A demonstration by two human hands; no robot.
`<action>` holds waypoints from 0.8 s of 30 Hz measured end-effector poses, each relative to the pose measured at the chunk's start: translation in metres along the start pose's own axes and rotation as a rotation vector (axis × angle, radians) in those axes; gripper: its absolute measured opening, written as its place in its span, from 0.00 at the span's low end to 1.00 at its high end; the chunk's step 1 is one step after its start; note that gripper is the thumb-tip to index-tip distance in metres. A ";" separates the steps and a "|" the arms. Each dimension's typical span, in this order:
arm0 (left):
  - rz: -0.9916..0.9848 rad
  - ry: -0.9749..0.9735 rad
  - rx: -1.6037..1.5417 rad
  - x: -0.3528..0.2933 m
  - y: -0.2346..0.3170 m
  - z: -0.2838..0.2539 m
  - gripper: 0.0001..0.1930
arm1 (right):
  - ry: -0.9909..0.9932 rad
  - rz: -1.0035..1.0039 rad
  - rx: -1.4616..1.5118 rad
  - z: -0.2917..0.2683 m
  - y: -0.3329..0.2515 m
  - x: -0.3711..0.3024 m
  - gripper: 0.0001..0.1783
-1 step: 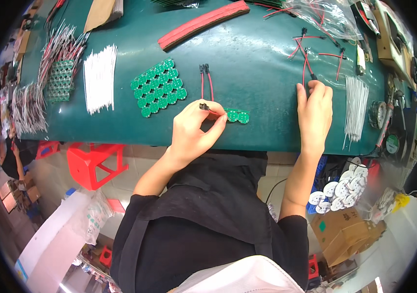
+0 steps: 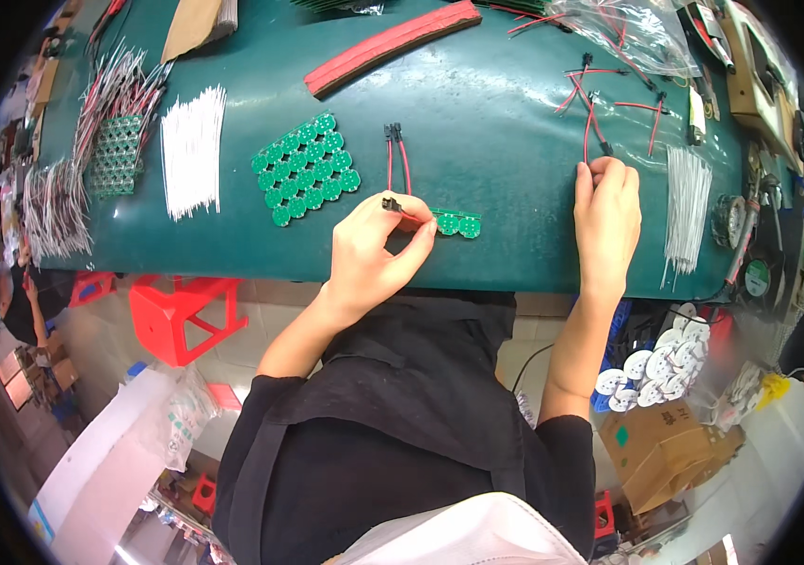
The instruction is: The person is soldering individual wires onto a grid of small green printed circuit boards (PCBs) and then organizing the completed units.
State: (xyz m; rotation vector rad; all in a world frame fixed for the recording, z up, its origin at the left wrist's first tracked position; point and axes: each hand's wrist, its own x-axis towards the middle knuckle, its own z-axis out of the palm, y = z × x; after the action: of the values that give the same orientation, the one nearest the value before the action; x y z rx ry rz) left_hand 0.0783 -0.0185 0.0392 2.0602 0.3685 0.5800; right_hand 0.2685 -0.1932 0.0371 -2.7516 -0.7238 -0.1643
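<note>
My left hand (image 2: 369,247) is closed in a pinch on a short connector wire; its black plug (image 2: 391,204) sticks up above the fingers. Just right of those fingertips lies a small green circuit board strip (image 2: 458,224), partly hidden by the hand. Two more connector wires (image 2: 405,162) with black plugs lie beyond the left hand. My right hand (image 2: 607,212) rests on the table at the right, its thumb and forefinger pinched at the lower end of a red connector wire (image 2: 587,137). A green panel of round circuit boards (image 2: 306,169) lies left of the left hand.
White wires are bundled at the left (image 2: 193,151), grey-white wires at the right (image 2: 687,207). Wired boards (image 2: 117,155) lie far left. A red foam strip (image 2: 393,47) lies at the back, loose connector wires (image 2: 656,122) and a plastic bag (image 2: 642,38) at the back right.
My right hand's fingertips have shifted very slightly at the red wire's end. The left hand and the boards look the same.
</note>
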 end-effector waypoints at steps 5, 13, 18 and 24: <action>0.033 0.023 0.029 -0.005 -0.003 0.002 0.09 | 0.024 -0.030 0.018 0.003 0.005 0.002 0.08; 0.119 0.030 0.074 -0.006 -0.004 0.003 0.10 | 0.023 -0.017 0.043 0.003 0.008 0.004 0.08; 0.125 0.023 0.075 -0.005 -0.002 0.003 0.11 | 0.043 -0.025 0.073 0.003 0.010 0.003 0.08; 0.122 0.017 0.078 -0.006 -0.003 0.004 0.11 | 0.042 0.006 0.090 0.002 0.010 0.001 0.08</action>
State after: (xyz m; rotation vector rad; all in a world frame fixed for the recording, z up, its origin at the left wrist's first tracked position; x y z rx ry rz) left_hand 0.0755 -0.0228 0.0334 2.1651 0.2813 0.6663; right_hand 0.2744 -0.2000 0.0333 -2.6570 -0.6943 -0.1826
